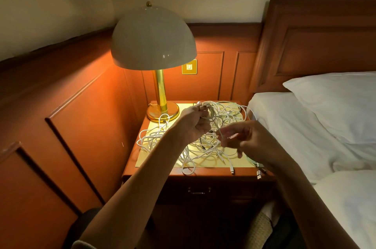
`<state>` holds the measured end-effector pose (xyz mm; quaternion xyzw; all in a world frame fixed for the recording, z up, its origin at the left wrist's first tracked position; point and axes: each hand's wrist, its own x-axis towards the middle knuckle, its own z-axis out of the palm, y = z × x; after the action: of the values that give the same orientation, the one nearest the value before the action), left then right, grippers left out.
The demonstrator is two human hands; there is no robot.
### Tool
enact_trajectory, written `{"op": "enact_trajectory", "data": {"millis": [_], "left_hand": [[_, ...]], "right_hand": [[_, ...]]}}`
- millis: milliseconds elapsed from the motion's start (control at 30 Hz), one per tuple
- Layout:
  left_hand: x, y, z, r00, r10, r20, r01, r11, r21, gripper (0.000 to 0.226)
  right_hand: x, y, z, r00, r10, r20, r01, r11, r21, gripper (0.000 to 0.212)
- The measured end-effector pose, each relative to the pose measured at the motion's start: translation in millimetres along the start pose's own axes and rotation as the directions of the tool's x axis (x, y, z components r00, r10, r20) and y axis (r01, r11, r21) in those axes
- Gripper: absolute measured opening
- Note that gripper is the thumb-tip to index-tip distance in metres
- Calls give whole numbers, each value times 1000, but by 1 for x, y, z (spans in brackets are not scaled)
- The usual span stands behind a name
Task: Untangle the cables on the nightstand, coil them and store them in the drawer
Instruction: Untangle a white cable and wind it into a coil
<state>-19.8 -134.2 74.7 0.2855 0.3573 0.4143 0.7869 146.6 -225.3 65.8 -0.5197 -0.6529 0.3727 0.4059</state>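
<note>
Head view: a bed (317, 130) with white sheets and a pillow (337, 104) fills the right side, its wooden headboard (317, 41) against the wall, and reddish wood panelling (81, 110) runs along the left. A lit table lamp (153, 39) with a pale dome shade and a brass stem stands at the back left corner of the nightstand (211, 173), which sits between the panelling and the bed. A yellow mat (150, 160) covers most of the nightstand's top, and the drawer (199, 190) below is closed. The cables (205, 152), mostly white, lie in a loose tangle across the mat, with a few plug ends (232, 171) hanging over the front edge. The left hand (193, 124) is raised above the tangle, near the lamp base, its fingers curled around a small coil (212, 114) of white cable. The right hand (246, 138), just beside it on the bed side and somewhat blurred, pinches a single strand (221, 134) between thumb and forefinger, the other fingers loosely bent. That strand runs up to the coil. A small brass wall switch (189, 67) is set in the panelling behind the lamp.
</note>
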Motion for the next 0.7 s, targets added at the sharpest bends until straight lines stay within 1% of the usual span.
{"op": "enact_trajectory", "data": {"millis": [67,100,167,233,300,367,400,467,533,600,700], "left_hand": [[-3,1,1,997,-42,71,46,998,-53,46],[-5,0,3,994,-57,90,63,996,-64,46],[-10,-4,7,995,-69,76,73,996,-46,45],[-15,-9,11,998,-52,18,51,997,57,44],[-18,-12,12,998,14,-68,3,970,241,42],[-18,-15,11,983,128,-129,-63,905,420,43],[-18,-16,11,972,191,-134,-105,870,483,43],[-18,-20,11,949,295,-112,-189,815,547,43],[-17,-25,10,923,375,-86,-258,769,586,44],[-14,-30,8,900,428,-76,-297,733,612,46],[-8,-36,7,888,454,-72,-324,730,602,48]], "right_hand": [[2,7,7,985,-51,-162,35,994,-100,25],[4,10,13,966,-104,-238,74,988,-134,22],[8,16,26,902,-203,-380,154,976,-156,14],[13,18,37,840,-203,-503,180,979,-94,11],[15,18,46,820,-115,-561,149,989,14,12],[15,16,53,831,9,-557,125,971,203,15],[15,14,55,839,65,-540,133,938,320,17],[14,13,57,862,163,-481,142,832,537,22],[15,13,55,890,231,-392,119,714,690,33],[15,15,53,911,265,-315,88,624,777,41],[16,20,52,940,270,-208,23,561,828,33]]}}
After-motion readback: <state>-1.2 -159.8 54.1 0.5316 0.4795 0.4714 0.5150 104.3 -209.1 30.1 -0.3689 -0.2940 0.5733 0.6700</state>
